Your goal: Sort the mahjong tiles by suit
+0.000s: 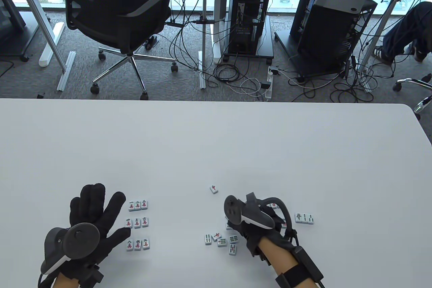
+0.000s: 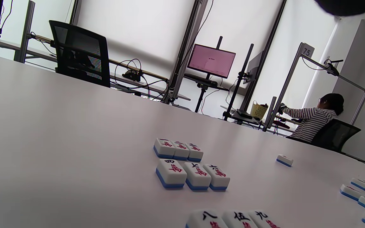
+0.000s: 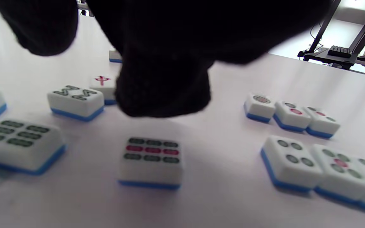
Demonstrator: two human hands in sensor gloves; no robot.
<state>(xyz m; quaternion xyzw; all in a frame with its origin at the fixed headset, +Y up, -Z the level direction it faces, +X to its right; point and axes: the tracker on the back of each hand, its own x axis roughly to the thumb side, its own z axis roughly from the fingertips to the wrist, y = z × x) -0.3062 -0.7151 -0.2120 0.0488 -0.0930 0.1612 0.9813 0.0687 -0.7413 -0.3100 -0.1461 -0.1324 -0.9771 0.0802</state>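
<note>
A three-by-three block of character tiles (image 1: 137, 224) lies on the white table (image 1: 216, 146); it also shows in the left wrist view (image 2: 192, 174). My left hand (image 1: 114, 215) rests flat with fingers spread just left of the block and holds nothing. My right hand (image 1: 251, 224) hovers over loose bamboo tiles (image 1: 221, 240), its fingers hidden under the tracker. In the right wrist view its fingertips (image 3: 163, 95) hang just above a nine-bamboo tile (image 3: 150, 161) and grip nothing. Two rows of dot tiles (image 3: 291, 115) lie to the right. A short bamboo row (image 1: 304, 218) sits right of the hand.
A single red-character tile (image 1: 213, 189) lies apart, beyond my right hand. Another one (image 1: 216, 235) sits among the loose bamboo tiles. The table's far edge (image 1: 216, 101) runs across the middle of the table view, with an office chair (image 1: 118, 21) and computer stands behind it.
</note>
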